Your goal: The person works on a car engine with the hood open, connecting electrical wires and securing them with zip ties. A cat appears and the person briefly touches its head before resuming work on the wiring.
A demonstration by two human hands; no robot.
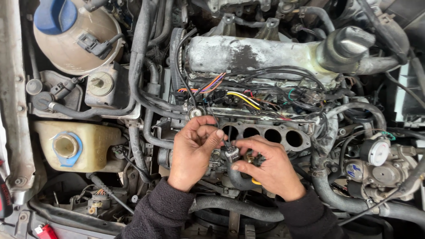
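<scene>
Your left hand (192, 148) and right hand (270, 166) both pinch the grey connector (232, 153); pull crooked and its thin wire (226, 135) could snap.

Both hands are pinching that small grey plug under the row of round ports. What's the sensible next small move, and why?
Probably ease the grey connector straight off or onto its fitting. The left hand pinches its wire end, the right hand steadies its body, and its thin black wire runs up into the crowded harness, so avoid tugging.
</scene>
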